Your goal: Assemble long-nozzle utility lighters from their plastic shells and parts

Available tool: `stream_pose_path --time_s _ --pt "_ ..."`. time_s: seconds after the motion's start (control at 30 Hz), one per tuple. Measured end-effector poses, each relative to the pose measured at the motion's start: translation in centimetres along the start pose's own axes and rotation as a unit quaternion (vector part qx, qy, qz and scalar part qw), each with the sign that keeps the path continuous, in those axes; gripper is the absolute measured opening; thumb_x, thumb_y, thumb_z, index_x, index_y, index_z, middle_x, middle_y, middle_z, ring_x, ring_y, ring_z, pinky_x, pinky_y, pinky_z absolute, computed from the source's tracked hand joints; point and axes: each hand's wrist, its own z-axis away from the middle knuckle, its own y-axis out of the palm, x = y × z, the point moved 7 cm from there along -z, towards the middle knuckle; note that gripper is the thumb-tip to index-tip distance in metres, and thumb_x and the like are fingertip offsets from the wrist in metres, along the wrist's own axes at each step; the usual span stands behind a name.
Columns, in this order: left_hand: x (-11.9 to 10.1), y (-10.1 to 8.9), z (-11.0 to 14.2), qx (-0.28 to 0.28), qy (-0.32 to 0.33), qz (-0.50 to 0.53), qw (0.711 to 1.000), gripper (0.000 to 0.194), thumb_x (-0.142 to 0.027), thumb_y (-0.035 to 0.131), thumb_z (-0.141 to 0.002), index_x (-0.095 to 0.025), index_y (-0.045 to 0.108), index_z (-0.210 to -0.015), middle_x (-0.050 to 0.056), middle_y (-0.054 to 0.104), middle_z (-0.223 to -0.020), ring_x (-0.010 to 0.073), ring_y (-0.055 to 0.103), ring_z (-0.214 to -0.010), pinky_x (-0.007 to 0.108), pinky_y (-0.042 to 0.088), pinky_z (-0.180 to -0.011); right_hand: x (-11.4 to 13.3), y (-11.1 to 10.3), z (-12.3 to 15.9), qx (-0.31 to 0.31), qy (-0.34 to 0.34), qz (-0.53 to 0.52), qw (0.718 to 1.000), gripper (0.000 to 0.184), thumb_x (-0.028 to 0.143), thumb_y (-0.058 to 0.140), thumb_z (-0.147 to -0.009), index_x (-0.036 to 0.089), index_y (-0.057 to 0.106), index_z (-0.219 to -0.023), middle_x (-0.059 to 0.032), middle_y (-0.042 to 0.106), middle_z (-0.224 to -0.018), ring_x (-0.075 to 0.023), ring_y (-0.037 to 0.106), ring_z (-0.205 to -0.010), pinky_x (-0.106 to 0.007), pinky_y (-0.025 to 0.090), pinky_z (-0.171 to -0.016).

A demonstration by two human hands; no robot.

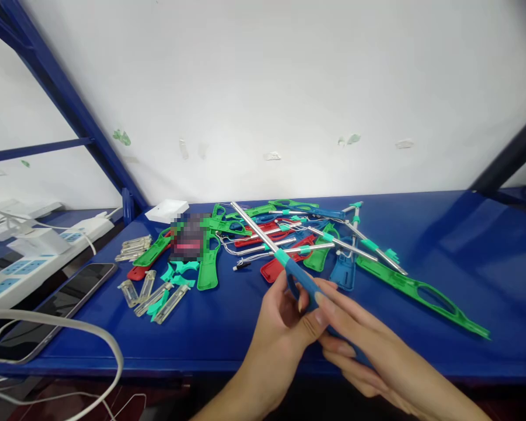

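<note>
Above the front edge of the table (228, 339), two hands hold one blue handle (304, 281) bearing one metal rod (256, 228) and one tape band (282, 257): the left hand (284, 327) pinches it between thumb and curled fingers, the right hand (359, 336) grips its lower end likewise. Four clear pieces (172, 304) lie on the table's left, one long green handle (390, 279) on its right.

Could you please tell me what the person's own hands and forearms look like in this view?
The left hand and right hand are both ungloved, with slender fingers and visible fingernails. The left forearm and right forearm are bare as far as the picture shows: no sleeves, watch or bracelet. No rings are visible.
</note>
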Motion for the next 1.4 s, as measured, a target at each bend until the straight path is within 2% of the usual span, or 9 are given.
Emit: stream_pose_path --time_s 0.27,0.37,0.47,0.57,0.7,0.8,0.97,1.3,1.4 --pt "-0.3 -0.4 0.0 0.004 -0.007 -0.022 1.0 0.051 -0.037 0.104 -0.081 -0.024 0.078 -0.124 0.007 0.077 -0.121 0.0273 0.069 -0.123 0.035 0.054 -0.106 0.7 0.9 -0.6 0.083 -0.035 -0.002 0.996 0.082 0.09 0.048 -0.102 0.026 0.051 -0.154 0.0112 0.048 -0.065 -0.0039 0.018 -0.04 -0.016 0.019 -0.038" --pt "-0.6 -0.5 0.0 0.0 0.004 -0.045 0.999 0.05 -0.041 0.096 -0.091 -0.024 0.078 -0.134 0.009 0.077 -0.133 0.0279 0.069 -0.127 0.036 0.053 -0.109 0.7 0.5 -0.5 0.053 -0.068 0.047 0.995 0.08 0.088 0.031 -0.107 0.029 0.048 -0.157 0.0065 0.058 -0.071 -0.0091 0.033 -0.041 -0.021 0.031 -0.039" --pt "-0.8 -0.6 0.0 -0.007 0.016 -0.061 0.998 0.041 -0.043 0.095 -0.092 -0.021 0.079 -0.123 0.008 0.081 -0.117 0.0243 0.074 -0.105 0.035 0.058 -0.097 1.6 -1.0 0.3 -0.031 -0.142 0.149 0.978 0.064 0.082 0.041 -0.11 0.029 0.066 -0.137 0.0001 0.064 -0.086 -0.017 0.057 -0.067 -0.03 0.05 -0.063" --pt "-0.9 -1.0 -0.1 -0.022 0.021 -0.072 0.997 0.033 -0.042 0.094 -0.094 -0.021 0.076 -0.112 0.004 0.082 -0.105 0.0206 0.073 -0.1 0.031 0.056 -0.095 3.0 -2.1 1.4 -0.081 -0.209 0.266 0.938 0.051 0.073 0.056 -0.11 0.027 0.071 -0.096 -0.0017 0.065 -0.088 -0.0202 0.057 -0.084 -0.032 0.047 -0.081" --pt "-0.9 -1.2 -0.3 -0.018 0.006 -0.083 0.996 0.037 -0.042 0.098 -0.09 -0.02 0.076 -0.11 0.005 0.083 -0.099 0.0219 0.074 -0.101 0.03 0.057 -0.093 3.6 -2.5 1.9 -0.052 -0.205 0.336 0.918 0.061 0.07 0.046 -0.114 0.023 0.057 -0.077 0.0012 0.052 -0.075 -0.0167 0.044 -0.071 -0.032 0.036 -0.067" --pt "-0.9 -1.1 -0.4 -0.007 0.004 -0.088 0.996 0.039 -0.038 0.101 -0.086 -0.02 0.077 -0.11 0.004 0.083 -0.098 0.0231 0.076 -0.102 0.03 0.057 -0.092 3.8 -2.6 2.0 -0.023 -0.192 0.362 0.912 0.06 0.067 0.048 -0.115 0.022 0.051 -0.075 0.0033 0.04 -0.072 -0.0134 0.034 -0.066 -0.032 0.027 -0.06" --pt "-0.8 -0.9 -0.2 0.008 0.005 -0.093 0.996 0.037 -0.037 0.1 -0.086 -0.021 0.077 -0.11 0.004 0.084 -0.096 0.0232 0.077 -0.1 0.03 0.057 -0.091 3.7 -2.8 2.1 0.002 -0.2 0.376 0.905 0.058 0.061 0.047 -0.117 0.022 0.047 -0.074 0.0036 0.038 -0.072 -0.0129 0.033 -0.066 -0.031 0.028 -0.06" --pt "-1.0 -0.8 -0.2 0.009 0.015 -0.09 0.996 0.034 -0.036 0.098 -0.088 -0.021 0.076 -0.11 0.005 0.085 -0.097 0.0235 0.077 -0.099 0.031 0.059 -0.09 3.4 -2.8 2.4 0.008 -0.232 0.395 0.889 0.044 0.049 0.05 -0.118 0.023 0.064 -0.085 0.0002 0.054 -0.079 -0.0166 0.042 -0.07 -0.032 0.035 -0.067" --pt "-0.9 -0.7 -0.3 0.009 0.014 -0.087 0.996 0.032 -0.033 0.098 -0.088 -0.021 0.076 -0.109 0.004 0.085 -0.097 0.0237 0.076 -0.099 0.031 0.059 -0.09 3.5 -2.7 2.5 0.009 -0.244 0.394 0.886 0.043 0.047 0.053 -0.117 0.023 0.06 -0.082 0.0019 0.049 -0.076 -0.0147 0.038 -0.066 -0.032 0.032 -0.065"
